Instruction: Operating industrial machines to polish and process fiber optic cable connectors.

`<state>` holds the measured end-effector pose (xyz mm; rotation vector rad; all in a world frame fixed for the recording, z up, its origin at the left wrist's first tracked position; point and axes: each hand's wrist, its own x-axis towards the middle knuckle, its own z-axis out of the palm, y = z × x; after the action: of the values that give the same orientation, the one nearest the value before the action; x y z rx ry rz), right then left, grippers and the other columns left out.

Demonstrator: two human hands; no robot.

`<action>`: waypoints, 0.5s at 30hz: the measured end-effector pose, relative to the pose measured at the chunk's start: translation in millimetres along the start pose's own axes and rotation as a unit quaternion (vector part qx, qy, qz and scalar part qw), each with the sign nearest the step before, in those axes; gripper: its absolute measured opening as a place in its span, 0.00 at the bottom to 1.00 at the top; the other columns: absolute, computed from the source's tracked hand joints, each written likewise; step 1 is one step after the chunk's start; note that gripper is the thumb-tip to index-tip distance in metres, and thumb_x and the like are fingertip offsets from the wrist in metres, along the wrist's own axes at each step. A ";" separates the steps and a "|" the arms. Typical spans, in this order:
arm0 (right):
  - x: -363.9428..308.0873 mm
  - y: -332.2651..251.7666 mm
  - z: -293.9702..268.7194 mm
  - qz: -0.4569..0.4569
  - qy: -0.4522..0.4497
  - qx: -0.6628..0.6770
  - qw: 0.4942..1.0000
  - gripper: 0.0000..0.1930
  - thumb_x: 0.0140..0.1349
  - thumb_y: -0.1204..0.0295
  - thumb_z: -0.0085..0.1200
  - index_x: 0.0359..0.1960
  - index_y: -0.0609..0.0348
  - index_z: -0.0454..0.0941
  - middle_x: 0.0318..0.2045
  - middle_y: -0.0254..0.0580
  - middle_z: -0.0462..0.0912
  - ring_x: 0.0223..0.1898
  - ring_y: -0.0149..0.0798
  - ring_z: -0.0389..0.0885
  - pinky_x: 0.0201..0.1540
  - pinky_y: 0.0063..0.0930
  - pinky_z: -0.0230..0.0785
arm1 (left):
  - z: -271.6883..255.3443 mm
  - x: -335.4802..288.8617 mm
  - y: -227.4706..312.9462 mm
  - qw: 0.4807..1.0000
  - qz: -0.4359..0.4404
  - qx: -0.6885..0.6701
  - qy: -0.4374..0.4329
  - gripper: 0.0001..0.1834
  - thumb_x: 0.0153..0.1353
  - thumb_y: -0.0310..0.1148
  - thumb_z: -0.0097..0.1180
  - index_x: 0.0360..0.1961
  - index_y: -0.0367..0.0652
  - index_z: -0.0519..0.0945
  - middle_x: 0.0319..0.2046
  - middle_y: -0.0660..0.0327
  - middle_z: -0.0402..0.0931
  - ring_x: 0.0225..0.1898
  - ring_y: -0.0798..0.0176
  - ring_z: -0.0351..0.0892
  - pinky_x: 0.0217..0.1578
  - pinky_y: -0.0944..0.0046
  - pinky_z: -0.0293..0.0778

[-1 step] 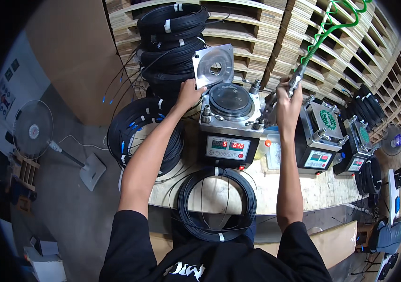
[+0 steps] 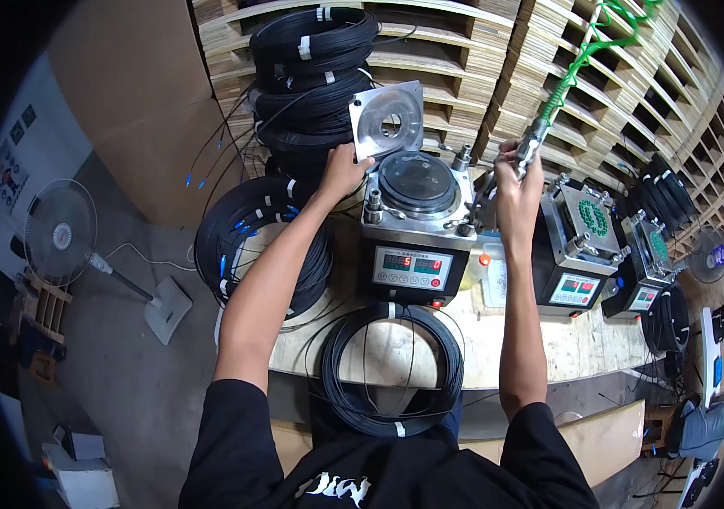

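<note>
In the head view, everything may be placed by the front polishing machine (image 2: 430,227), a dark box with a steel top on which a round dark disc (image 2: 417,181) is seated. Above its back left corner, a square metal plate (image 2: 368,131) with a round hole in its middle is held tilted up by the left hand (image 2: 345,173). The plate's lower left corner is pinched, the thumb laid on the near face (the other fingers are mostly hidden). Whether the machine is touched by the plate cannot be told.

Just beyond the machine's right edge, a metal air gun (image 2: 533,142) is gripped in the right hand (image 2: 518,191), the fingers being curled around it; its far end is partly hidden by the hand. A green coiled hose (image 2: 556,95) is joined to its top.

In front of the machine, a loop of black cable (image 2: 332,365) is laid over the bench edge. To its right, a second machine (image 2: 574,284) is placed; to its left, more cable coils (image 2: 311,280) are heaped.
</note>
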<state>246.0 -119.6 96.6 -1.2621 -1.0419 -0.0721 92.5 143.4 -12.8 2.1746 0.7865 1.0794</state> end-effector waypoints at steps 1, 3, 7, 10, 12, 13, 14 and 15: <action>-5.5 -12.0 5.6 0.022 -0.007 0.036 0.999 0.06 0.64 0.77 0.48 0.41 0.66 0.72 0.34 0.37 0.75 0.34 0.27 0.72 0.40 0.21 0.67 | 1.6 -1.5 -0.1 1.000 0.002 0.005 -0.001 0.13 0.55 0.30 0.67 0.38 0.32 0.84 0.34 0.44 0.84 0.38 0.44 0.86 0.40 0.52 0.78; -2.7 -9.6 20.4 0.035 0.010 0.087 0.996 0.06 0.65 0.77 0.48 0.41 0.65 0.72 0.32 0.38 0.75 0.31 0.28 0.75 0.35 0.23 0.71 | 0.5 -0.8 -1.5 1.000 0.002 -0.006 -0.005 0.13 0.55 0.30 0.67 0.39 0.32 0.83 0.34 0.43 0.84 0.38 0.45 0.86 0.39 0.53 0.77; 19.7 1.3 58.1 0.011 0.034 0.153 0.988 0.06 0.64 0.78 0.47 0.41 0.64 0.70 0.26 0.36 0.73 0.22 0.29 0.75 0.28 0.26 0.72 | 4.1 1.7 5.7 1.000 0.014 -0.023 -0.011 0.13 0.55 0.30 0.66 0.39 0.31 0.83 0.33 0.43 0.84 0.38 0.45 0.86 0.39 0.53 0.77; 31.9 -0.9 77.8 -0.022 0.041 0.117 0.992 0.06 0.62 0.77 0.47 0.39 0.65 0.71 0.26 0.35 0.72 0.26 0.28 0.71 0.30 0.24 0.66 | 6.1 1.9 -7.3 0.999 0.033 -0.021 0.005 0.13 0.54 0.31 0.66 0.36 0.31 0.83 0.32 0.42 0.83 0.36 0.43 0.85 0.36 0.52 0.76; 28.9 -10.8 91.4 0.033 -0.003 0.197 0.980 0.06 0.61 0.77 0.47 0.39 0.65 0.71 0.27 0.34 0.72 0.27 0.27 0.69 0.31 0.25 0.64 | -0.7 0.9 -22.1 0.998 0.049 -0.031 0.017 0.12 0.53 0.31 0.67 0.33 0.31 0.82 0.30 0.42 0.82 0.34 0.43 0.84 0.33 0.51 0.75; 30.3 -6.7 91.2 -0.005 -0.003 0.134 0.991 0.06 0.62 0.77 0.47 0.39 0.65 0.71 0.26 0.34 0.72 0.27 0.27 0.69 0.31 0.25 0.63 | 2.4 -0.8 -19.9 0.998 0.038 -0.051 0.015 0.13 0.53 0.31 0.67 0.31 0.31 0.81 0.28 0.42 0.81 0.32 0.43 0.84 0.32 0.51 0.74; 33.5 -3.6 86.2 -0.044 0.000 0.067 0.997 0.06 0.62 0.77 0.47 0.39 0.65 0.71 0.26 0.34 0.72 0.27 0.27 0.68 0.30 0.25 0.62 | 5.6 0.1 -12.7 0.999 0.038 -0.024 0.015 0.12 0.53 0.31 0.67 0.32 0.31 0.82 0.29 0.42 0.81 0.32 0.44 0.84 0.32 0.52 0.74; 44.4 17.4 80.3 -0.088 0.025 -0.004 0.996 0.07 0.60 0.82 0.47 0.40 0.64 0.70 0.28 0.38 0.73 0.23 0.31 0.73 0.25 0.29 0.66 | 7.8 1.3 -5.9 0.999 0.038 0.005 0.014 0.12 0.53 0.30 0.67 0.32 0.31 0.82 0.29 0.42 0.81 0.32 0.44 0.84 0.31 0.53 0.74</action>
<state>233.0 -27.9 108.2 -1.1677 -1.1079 -0.2428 98.2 146.3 -20.3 2.2172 0.7281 1.1493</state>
